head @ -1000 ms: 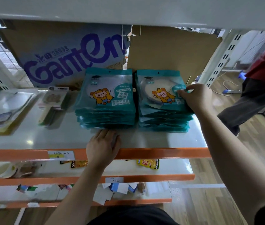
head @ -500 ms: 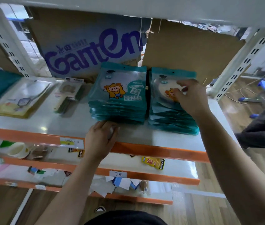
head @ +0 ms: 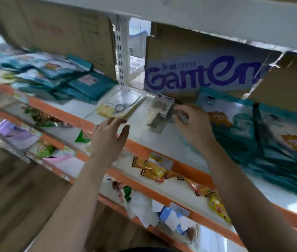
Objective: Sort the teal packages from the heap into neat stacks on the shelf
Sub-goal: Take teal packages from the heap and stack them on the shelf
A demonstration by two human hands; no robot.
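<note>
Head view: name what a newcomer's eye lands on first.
The purple Ganten lettering on the cardboard box at the back of the shelf stands out most. Below right sit two neat teal stacks, far left a jumbled teal heap, with the left hand and right hand between them.

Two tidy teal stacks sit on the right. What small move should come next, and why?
Probably reach the left hand leftward to the heap of teal packages and pick one up. The heap lies jumbled at the left end of the shelf, the stacks on the right look neat, and that hand is open and nearer the heap.
</note>
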